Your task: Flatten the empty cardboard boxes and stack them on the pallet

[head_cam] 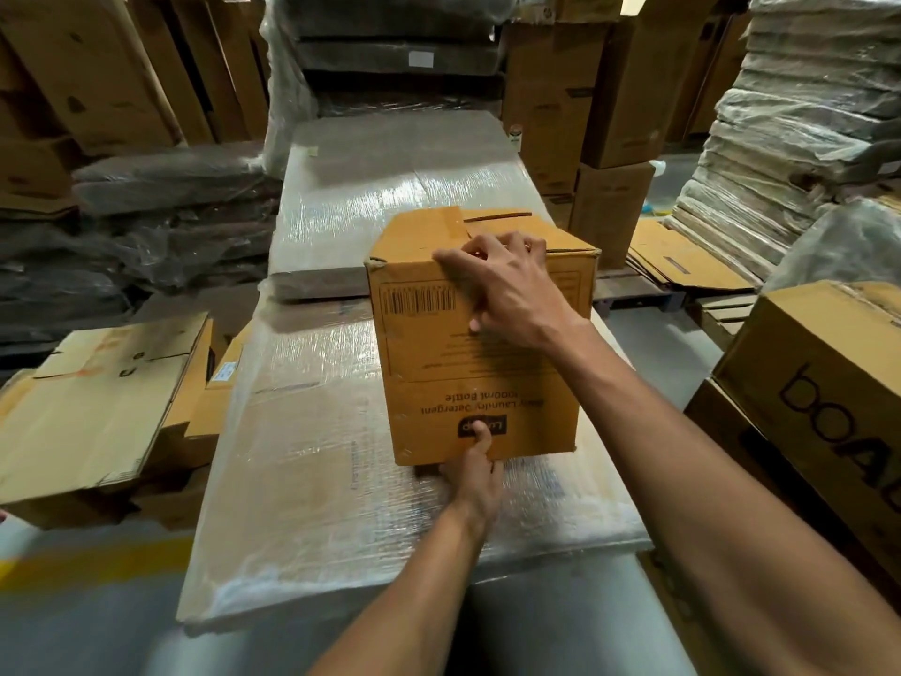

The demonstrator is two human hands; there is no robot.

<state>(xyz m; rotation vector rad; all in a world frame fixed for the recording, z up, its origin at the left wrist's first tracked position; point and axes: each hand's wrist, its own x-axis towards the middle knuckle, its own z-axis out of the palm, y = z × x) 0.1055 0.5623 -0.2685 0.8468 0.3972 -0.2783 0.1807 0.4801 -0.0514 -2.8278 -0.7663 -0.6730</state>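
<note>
Right hand [507, 285] curled over box [439, 368] top edge, left hand [473, 473] seemingly pinching bottom edge.

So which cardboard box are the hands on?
The upright orange barcode box on the shrink-wrapped stack: left hand grips its bottom edge, right hand its top.

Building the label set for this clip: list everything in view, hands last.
detergent box: one, orange-brown, standing on the near wrapped stack, centre
wrapped stacks: two, clear film over brown card, centre, one behind the other
flattened boxes: several, tan, left
printed box: one, brown with black lettering, right edge
upright cartons: several, brown, rear right
wrapped piles: several, pale, far right
left hand: pinches the box's bottom edge, thumb on front
right hand: fingers curled over the box's top front edge
</note>
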